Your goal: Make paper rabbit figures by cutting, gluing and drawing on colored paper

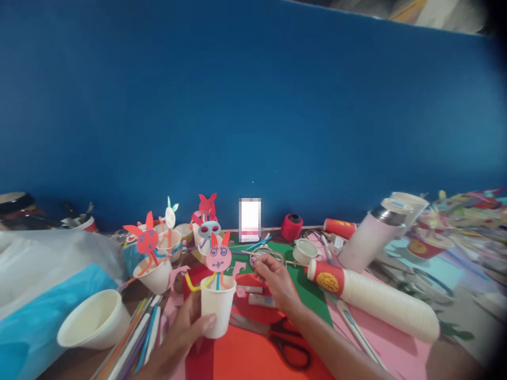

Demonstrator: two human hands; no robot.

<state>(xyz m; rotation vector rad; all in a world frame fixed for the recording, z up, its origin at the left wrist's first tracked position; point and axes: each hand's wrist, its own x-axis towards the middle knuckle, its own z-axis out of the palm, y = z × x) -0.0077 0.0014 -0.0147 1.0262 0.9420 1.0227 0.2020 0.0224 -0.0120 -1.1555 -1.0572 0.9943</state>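
My left hand (189,328) is wrapped round a white paper cup (216,316), held upright. Out of the cup rise coloured straws and a pink paper rabbit face (218,257) with red ears and drawn features. A yellow bent straw (193,286) leans out on its left side. To the right, my right hand (275,282) has its fingers pinched together; what they hold, if anything, I cannot make out. Under that forearm lie scissors (279,338) with dark handles, on red paper (241,356).
Similar cup puppets, one with a red face (147,241), stand at the back left. A white bowl (93,322) and straws (134,338) lie in front of them. A long stack of paper cups (388,301), a flask (370,240) and a lit phone (250,216) are also there.
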